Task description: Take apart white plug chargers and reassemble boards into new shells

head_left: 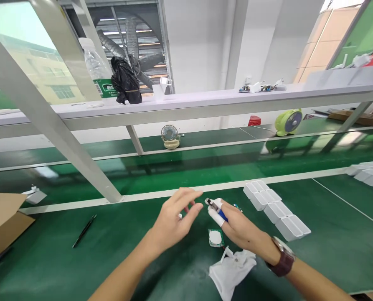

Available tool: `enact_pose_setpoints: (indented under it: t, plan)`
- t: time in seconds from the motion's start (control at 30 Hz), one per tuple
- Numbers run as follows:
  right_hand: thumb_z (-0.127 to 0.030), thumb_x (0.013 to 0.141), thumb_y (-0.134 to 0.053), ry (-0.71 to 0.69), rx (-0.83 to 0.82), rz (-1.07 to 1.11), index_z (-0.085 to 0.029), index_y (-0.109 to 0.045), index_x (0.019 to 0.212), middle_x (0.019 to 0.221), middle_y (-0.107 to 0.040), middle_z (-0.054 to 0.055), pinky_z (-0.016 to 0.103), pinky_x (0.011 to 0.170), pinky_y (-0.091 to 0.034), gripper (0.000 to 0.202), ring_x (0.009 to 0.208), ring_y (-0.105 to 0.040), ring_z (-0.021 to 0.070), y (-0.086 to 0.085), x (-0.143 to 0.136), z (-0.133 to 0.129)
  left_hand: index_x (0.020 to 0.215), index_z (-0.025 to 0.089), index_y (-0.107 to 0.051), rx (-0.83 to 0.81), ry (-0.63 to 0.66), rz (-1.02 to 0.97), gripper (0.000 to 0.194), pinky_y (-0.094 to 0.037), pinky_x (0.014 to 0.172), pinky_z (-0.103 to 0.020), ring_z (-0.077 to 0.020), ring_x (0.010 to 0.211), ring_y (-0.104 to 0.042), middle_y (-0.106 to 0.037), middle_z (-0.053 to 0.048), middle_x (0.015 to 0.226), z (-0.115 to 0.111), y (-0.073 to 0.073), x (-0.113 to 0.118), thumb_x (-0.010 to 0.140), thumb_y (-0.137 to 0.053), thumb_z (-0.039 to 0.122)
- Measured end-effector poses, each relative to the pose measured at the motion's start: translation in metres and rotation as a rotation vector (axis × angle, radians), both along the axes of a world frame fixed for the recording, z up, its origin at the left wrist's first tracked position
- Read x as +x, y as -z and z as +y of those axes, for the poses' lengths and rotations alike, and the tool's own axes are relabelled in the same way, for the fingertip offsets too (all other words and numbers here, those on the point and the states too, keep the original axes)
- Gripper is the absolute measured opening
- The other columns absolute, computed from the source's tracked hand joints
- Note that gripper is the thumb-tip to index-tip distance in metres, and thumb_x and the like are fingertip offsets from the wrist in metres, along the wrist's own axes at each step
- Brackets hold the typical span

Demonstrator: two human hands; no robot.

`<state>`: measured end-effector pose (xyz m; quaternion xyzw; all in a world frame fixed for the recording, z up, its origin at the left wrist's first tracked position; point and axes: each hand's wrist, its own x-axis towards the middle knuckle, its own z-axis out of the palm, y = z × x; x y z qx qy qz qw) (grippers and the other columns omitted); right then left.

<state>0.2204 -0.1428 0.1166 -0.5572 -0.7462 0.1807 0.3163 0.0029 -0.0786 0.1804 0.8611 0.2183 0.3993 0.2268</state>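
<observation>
My right hand, with white finger cots on its thumb and a finger, grips a small blue-handled pair of pliers. Their metal head points toward my left hand, which hovers over the green work surface with thumb and forefinger apart. A small white bit shows under its palm; whether it touches the hand I cannot tell. Below the pliers lies a green circuit board with a white pad on top. Wires run from it toward a crumpled white pouch. Another small part, mostly hidden, peeks out behind my right hand.
White plastic boxes stand in a slanting row at right. A black pen and a cardboard box are at left. Overhead runs a shelf on a slanting metal post. Two small fans stand farther back.
</observation>
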Motion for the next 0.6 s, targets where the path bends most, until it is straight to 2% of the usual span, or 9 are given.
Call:
enact_pose_setpoints:
  t: [0.07,0.17,0.23,0.3,0.4,0.5,0.6]
  plan:
    - [-0.022,0.102,-0.04,-0.033,-0.017,0.032,-0.021,-0.053,0.093,0.089,-0.06,0.002,0.031,0.069,-0.047,0.016,0.075,-0.055,0.017,-0.001,-0.008,0.002,0.124,0.025,-0.064,-0.019,0.057,-0.011,0.031,-0.054,0.079,-0.029,-0.0155,0.094,-0.063,-0.066,-0.007,0.111,-0.009,-0.005,0.006,0.096,-0.057,0.014]
    - [-0.02,0.1,-0.04,-0.081,-0.011,0.061,-0.021,-0.051,0.089,0.087,-0.059,0.002,0.031,0.068,-0.045,0.016,0.074,-0.053,0.0164,-0.002,-0.017,0.001,0.106,0.022,-0.069,-0.088,0.1,0.032,0.018,-0.054,0.081,-0.031,-0.0163,0.092,-0.064,-0.067,-0.005,0.098,-0.004,-0.01,0.007,0.097,-0.055,0.015]
    - [-0.023,0.1,-0.041,-0.078,-0.025,0.1,-0.02,-0.051,0.085,0.085,-0.059,0.002,0.031,0.067,-0.045,0.019,0.073,-0.052,0.0163,-0.005,-0.019,-0.001,0.107,0.022,-0.065,-0.164,0.043,0.005,0.016,-0.055,0.076,-0.03,-0.0154,0.087,-0.065,-0.067,-0.005,0.099,0.001,-0.008,0.006,0.098,-0.052,0.018]
    - [-0.03,0.102,-0.042,-0.051,-0.072,0.207,-0.02,-0.056,0.087,0.086,-0.061,0.002,0.032,0.07,-0.047,0.023,0.074,-0.055,0.0171,-0.008,-0.022,-0.002,0.116,0.023,-0.058,-0.177,-0.082,-0.102,0.019,-0.056,0.071,-0.029,-0.0154,0.088,-0.065,-0.066,-0.007,0.107,0.001,-0.001,0.004,0.099,-0.051,0.021]
    - [-0.044,0.1,-0.048,-0.037,-0.139,0.504,-0.019,-0.065,0.101,0.098,-0.068,0.006,0.038,0.087,-0.05,0.03,0.09,-0.061,0.0213,-0.012,-0.027,0.002,0.114,0.024,-0.057,0.028,-0.171,-0.135,0.022,-0.058,0.073,-0.032,-0.0191,0.095,-0.065,-0.063,-0.009,0.113,-0.015,0.013,0.001,0.092,-0.063,0.025]
    - [-0.052,0.094,-0.057,-0.043,-0.164,0.856,-0.02,-0.069,0.116,0.115,-0.07,0.01,0.045,0.102,-0.046,0.041,0.107,-0.063,0.0265,-0.014,-0.038,0.01,0.108,0.023,-0.061,0.278,-0.148,0.087,0.033,-0.06,0.079,-0.041,-0.0303,0.111,-0.062,-0.059,-0.015,0.124,-0.036,0.027,-0.004,0.082,-0.076,0.036]
    - [-0.056,0.092,-0.059,-0.098,-0.2,1.1,-0.024,-0.066,0.128,0.128,-0.067,0.01,0.047,0.108,-0.044,0.049,0.116,-0.062,0.0287,-0.022,-0.059,0.018,0.117,0.022,-0.061,0.41,-0.265,0.141,0.033,-0.061,0.078,-0.045,-0.0369,0.124,-0.054,-0.051,-0.02,0.137,-0.048,0.032,-0.01,0.085,-0.07,0.026]
